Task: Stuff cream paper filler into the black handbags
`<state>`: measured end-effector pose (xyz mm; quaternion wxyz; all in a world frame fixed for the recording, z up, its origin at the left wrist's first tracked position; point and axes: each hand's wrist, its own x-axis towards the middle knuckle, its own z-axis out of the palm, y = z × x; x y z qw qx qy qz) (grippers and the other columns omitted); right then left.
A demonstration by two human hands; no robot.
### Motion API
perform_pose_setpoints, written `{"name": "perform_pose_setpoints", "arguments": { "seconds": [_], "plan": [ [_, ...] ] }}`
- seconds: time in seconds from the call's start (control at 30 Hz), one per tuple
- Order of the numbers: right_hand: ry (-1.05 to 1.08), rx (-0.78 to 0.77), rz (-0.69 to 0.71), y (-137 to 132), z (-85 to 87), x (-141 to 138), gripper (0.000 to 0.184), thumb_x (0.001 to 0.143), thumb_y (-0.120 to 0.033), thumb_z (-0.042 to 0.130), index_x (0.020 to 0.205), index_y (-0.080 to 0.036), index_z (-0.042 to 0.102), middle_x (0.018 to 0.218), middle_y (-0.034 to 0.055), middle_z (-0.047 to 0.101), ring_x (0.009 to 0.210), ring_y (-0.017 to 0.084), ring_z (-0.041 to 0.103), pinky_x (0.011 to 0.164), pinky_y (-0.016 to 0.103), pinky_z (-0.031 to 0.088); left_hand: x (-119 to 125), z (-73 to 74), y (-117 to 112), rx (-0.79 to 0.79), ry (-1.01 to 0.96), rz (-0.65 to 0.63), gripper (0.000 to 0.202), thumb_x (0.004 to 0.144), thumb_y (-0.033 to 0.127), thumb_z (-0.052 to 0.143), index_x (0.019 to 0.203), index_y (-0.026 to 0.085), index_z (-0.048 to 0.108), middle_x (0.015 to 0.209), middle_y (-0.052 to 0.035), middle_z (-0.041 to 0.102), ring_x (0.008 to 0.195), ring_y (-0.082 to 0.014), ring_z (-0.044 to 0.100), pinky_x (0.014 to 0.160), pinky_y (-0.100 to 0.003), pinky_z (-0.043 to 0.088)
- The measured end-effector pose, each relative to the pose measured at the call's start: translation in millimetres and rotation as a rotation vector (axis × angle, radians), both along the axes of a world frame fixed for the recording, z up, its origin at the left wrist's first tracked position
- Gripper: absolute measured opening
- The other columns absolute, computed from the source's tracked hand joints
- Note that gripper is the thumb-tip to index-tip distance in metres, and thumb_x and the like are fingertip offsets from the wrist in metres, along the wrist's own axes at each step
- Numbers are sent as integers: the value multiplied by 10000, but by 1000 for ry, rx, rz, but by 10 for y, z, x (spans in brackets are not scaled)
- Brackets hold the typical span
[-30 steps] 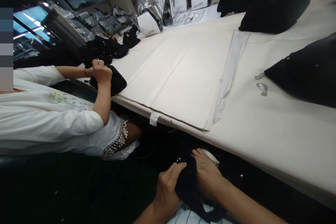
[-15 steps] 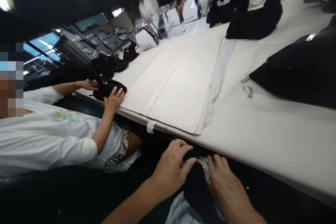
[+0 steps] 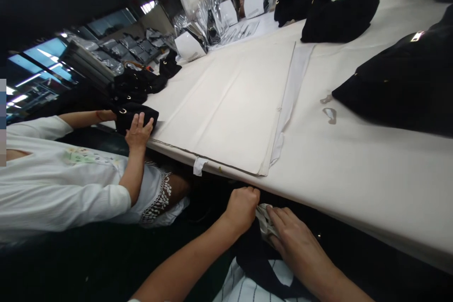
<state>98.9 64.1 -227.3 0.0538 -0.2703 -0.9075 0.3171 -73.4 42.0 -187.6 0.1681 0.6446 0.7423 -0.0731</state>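
Note:
Low in front of the table edge, a dark fabric bag (image 3: 249, 245) lies over my lap, its shape partly lost in shadow. My left hand (image 3: 242, 208) is closed in a fist at the bag's upper edge. Pale crumpled material (image 3: 264, 222) shows at the opening between my hands; whether it is lining or paper I cannot tell. My right hand (image 3: 297, 236) has its fingers pressed together on this pale material, thumb underneath. Striped white cloth (image 3: 233, 283) lies below the bag.
Cream boards (image 3: 226, 113) lie stacked on the pale table (image 3: 371, 174). Large black bags (image 3: 406, 85) stand at right. A co-worker's hand (image 3: 138, 132) rests on a small black bag (image 3: 129, 118) at left. White-wrapped goods (image 3: 191, 47) stand farther back, near other people.
My left hand has closed from a loose pinch into a fist. My right hand has shifted slightly left, and more pale material shows. The co-worker still handles the small black bag.

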Motion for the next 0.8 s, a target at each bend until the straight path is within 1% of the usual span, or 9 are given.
{"name": "perform_pose_setpoints", "arguments": {
  "seconds": [0.1, 0.2, 0.33, 0.4, 0.47, 0.53, 0.57, 0.67, 0.8],
  "plan": [
    [6, 27, 78, 18, 6, 34, 650, 759, 88, 518, 1395, -44, 512, 1285, 162, 628, 1131, 278, 592, 991, 399, 550, -151, -87, -38, 60, -63, -10, 180, 836, 60, 538, 892, 151, 683, 912, -75, 745, 866, -219, 716, 788, -290, 542],
    [-102, 75, 126, 8, 33, 16, 660, 757, 106, 473, 1405, -18, 498, 1292, 174, 629, 1129, 291, 601, 954, 384, 572, -252, -130, -64, 114, -124, -12, 193, 874, 78, 530, 826, 169, 694, 878, -37, 758, 849, -171, 722, 757, -227, 522],
    [-346, 213, 133, -51, 84, -162, 628, 788, 120, 393, 1408, 49, 466, 1261, 234, 636, 1111, 323, 621, 892, 387, 591, -199, -130, -81, 167, -155, -33, 209, 848, 50, 541, 842, 172, 711, 863, -33, 760, 845, -184, 728, 749, -238, 528],
    [-412, 239, 114, -79, 81, -292, 571, 789, 128, 372, 1328, 62, 552, 1180, 258, 666, 1053, 320, 648, 863, 377, 587, -113, -118, -101, 188, -143, -38, 229, 832, 34, 537, 892, 164, 716, 860, -49, 754, 834, -211, 728, 747, -275, 543],
    [-445, 212, 71, -87, 51, -418, 469, 789, 126, 381, 1150, 54, 672, 1042, 263, 698, 956, 313, 678, 799, 370, 590, -35, -108, -128, 203, -124, -45, 247, 826, 20, 516, 901, 147, 714, 822, -66, 740, 788, -234, 723, 718, -310, 557],
    [-452, 170, 30, -69, 8, -498, 389, 805, 110, 398, 1006, 23, 719, 942, 248, 709, 869, 301, 694, 727, 359, 590, 4, -103, -160, 213, -106, -54, 256, 825, 6, 493, 880, 130, 710, 780, -78, 724, 747, -249, 714, 693, -339, 568],
    [-441, 156, 23, -51, -11, -505, 366, 814, 98, 411, 987, 9, 722, 936, 239, 710, 861, 298, 696, 710, 355, 587, 9, -104, -180, 219, -100, -61, 262, 824, -3, 485, 875, 123, 709, 771, -83, 720, 742, -255, 711, 693, -352, 575],
    [-358, 123, 29, 23, -21, -365, 351, 838, 57, 462, 1056, -63, 710, 994, 177, 719, 920, 278, 691, 753, 335, 566, -7, -125, -270, 234, -88, -80, 279, 833, -11, 478, 931, 112, 708, 824, -99, 726, 796, -270, 709, 736, -397, 595],
    [-181, 20, 0, 97, 81, 78, 356, 906, -16, 472, 1079, -216, 710, 1010, 44, 738, 907, 176, 701, 797, 244, 527, -26, -214, -451, 345, -112, -188, 382, 871, 0, 464, 1197, 109, 629, 1112, -127, 691, 1030, -256, 659, 872, -389, 592]
  ]
}}
